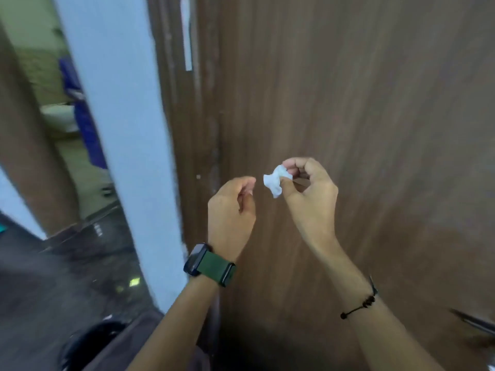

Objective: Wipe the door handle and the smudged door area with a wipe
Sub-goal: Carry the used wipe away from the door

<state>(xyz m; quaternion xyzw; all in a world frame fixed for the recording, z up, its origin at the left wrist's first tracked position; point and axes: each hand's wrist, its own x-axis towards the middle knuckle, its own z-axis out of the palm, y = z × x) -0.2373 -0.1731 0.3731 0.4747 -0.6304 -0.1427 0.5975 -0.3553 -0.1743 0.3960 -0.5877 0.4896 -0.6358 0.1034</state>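
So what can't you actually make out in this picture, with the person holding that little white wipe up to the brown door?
Head view, the only one:
- Door handle: a dark blurred shape at the right edge, mostly cut off.
- Smudges on the door: motion blur hides any marks.
- Wipe: crumpled, partly hidden by the right hand pinching it.
- Left hand: fingers curled, seemingly empty; the palm faces away.
- Room beyond the white frame: too blurred to identify.

Wipe [273, 180] before door [375, 103], between hands.

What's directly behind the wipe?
Brown wooden door panel. The wipe, pinched by the right hand, hangs before it; any smudge behind is covered. Left hand holds nothing.
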